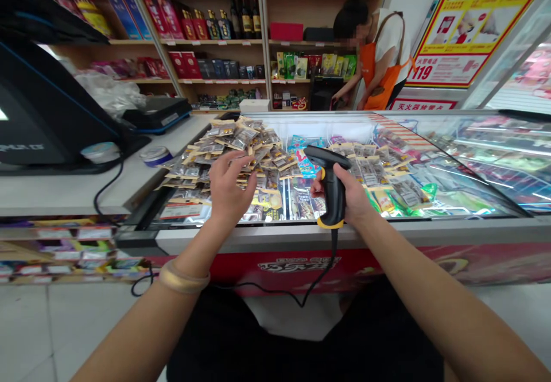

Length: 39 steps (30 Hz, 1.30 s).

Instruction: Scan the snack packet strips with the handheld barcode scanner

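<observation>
My right hand is wrapped round the grip of a black and yellow barcode scanner. The scanner's head points left, and its cable hangs down from the grip. Over the front of a big heap of small snack packets, my left hand has its fingers apart and holds nothing that I can see. Whether its fingertips touch the packets I cannot tell. Both hands are above the glass top of a chest freezer. A smaller group of similar packets lies right of the scanner.
A counter at left carries a black terminal, a scale and a round tape roll. The scanner cable loops below the freezer edge. A person in an orange apron stands behind the freezer, before stocked shelves.
</observation>
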Motion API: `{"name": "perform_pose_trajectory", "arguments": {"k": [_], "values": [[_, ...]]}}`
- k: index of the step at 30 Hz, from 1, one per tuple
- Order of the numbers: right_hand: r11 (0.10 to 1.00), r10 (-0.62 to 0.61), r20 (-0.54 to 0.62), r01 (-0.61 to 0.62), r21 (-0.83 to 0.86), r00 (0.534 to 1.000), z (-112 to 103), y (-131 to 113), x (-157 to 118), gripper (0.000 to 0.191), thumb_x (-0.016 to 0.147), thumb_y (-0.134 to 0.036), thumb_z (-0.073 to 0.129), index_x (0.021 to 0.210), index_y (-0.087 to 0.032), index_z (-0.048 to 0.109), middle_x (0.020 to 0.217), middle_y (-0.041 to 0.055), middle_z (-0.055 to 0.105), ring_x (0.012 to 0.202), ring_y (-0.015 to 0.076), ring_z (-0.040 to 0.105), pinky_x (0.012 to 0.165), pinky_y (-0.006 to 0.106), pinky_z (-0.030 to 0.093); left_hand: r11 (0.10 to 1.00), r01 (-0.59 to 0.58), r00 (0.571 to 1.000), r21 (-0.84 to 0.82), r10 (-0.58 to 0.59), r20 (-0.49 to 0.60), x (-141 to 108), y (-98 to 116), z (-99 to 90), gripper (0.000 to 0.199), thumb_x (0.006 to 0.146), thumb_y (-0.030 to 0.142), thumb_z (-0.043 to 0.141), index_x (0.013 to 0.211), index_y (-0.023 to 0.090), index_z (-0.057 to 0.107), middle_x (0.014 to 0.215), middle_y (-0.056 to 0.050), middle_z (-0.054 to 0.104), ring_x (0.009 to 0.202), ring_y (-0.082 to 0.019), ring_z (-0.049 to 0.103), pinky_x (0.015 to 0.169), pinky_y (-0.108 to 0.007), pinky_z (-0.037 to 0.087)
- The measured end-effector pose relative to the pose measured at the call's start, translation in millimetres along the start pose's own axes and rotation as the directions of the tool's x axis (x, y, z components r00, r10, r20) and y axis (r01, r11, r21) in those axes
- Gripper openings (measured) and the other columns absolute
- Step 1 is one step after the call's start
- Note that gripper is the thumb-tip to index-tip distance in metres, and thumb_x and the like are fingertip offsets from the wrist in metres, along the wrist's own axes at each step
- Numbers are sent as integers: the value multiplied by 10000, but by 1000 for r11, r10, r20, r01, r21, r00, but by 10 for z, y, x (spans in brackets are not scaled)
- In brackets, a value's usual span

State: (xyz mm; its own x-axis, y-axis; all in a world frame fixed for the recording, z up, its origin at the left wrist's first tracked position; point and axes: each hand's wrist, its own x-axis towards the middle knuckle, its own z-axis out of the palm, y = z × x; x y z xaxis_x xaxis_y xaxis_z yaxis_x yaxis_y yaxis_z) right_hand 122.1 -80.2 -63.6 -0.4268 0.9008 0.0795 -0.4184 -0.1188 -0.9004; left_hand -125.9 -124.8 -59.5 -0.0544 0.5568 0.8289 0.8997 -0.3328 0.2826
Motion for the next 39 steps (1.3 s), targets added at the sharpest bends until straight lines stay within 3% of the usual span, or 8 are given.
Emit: {"name": "perform_pose_trajectory", "arguments": {"k": [4,8,10,15,22,27,34,39], "values": [[997,62,51,-64,41,997,227,172,21,460,696,-637,702,740,-184,640,630,11,594,670,182,629,617,300,518,999,3,1000,54,-1,-29,-129,-172,-84,181,853,250,604,1015,216,678,1080,-96,668,1064,-261,607,957,-430,452],[993,114,74,-117,31,991,256,256,6,454,698,-619,720,769,-178,643,605,6,594,647,175,620,595,289,492,984,-168,952,-65,179,248,-244,-172,-2,210,893,211,541,1040,221,690,1030,-85,705,943,-221,641,841,-352,497],[992,124,76,-126,17,989,238,268,-9,457,696,-615,727,775,-173,647,595,4,591,661,174,623,606,284,484,972,-236,912,14,217,348,-254,-139,29,230,887,177,535,1036,229,702,1065,-89,711,971,-248,628,834,-384,484],[993,116,69,-116,-4,991,231,267,-38,472,675,-623,740,740,-164,654,590,10,598,664,170,619,621,282,471,914,-266,907,305,131,400,-200,-54,8,192,846,140,566,893,218,735,1075,-110,693,977,-298,583,770,-420,442],[995,103,78,-102,-24,992,233,265,-57,473,662,-632,748,739,-174,659,599,13,603,673,190,624,595,296,455,898,-275,885,344,97,455,-188,-46,-12,228,897,167,525,788,184,724,966,-99,683,924,-268,578,754,-378,439],[995,98,80,-95,-38,992,221,250,-71,464,685,-634,731,747,-179,661,602,13,608,667,182,620,624,297,465,955,-222,907,195,129,400,-242,-33,-22,221,946,213,449,935,193,669,1047,-102,667,873,-215,628,702,-323,477],[995,97,55,-97,-7,994,237,241,-67,494,636,-645,762,734,-169,675,593,8,609,612,153,594,610,275,459,942,93,936,-322,28,351,-304,-10,-92,140,998,265,313,969,211,439,1123,-99,693,660,-115,664,657,-272,512],[997,77,59,-77,0,995,220,265,-64,472,669,-627,746,748,-166,679,599,10,607,593,152,577,608,290,463,903,39,969,-428,71,238,-284,-42,-157,190,949,330,446,796,219,453,941,-71,733,782,-169,666,705,-299,497]]}}
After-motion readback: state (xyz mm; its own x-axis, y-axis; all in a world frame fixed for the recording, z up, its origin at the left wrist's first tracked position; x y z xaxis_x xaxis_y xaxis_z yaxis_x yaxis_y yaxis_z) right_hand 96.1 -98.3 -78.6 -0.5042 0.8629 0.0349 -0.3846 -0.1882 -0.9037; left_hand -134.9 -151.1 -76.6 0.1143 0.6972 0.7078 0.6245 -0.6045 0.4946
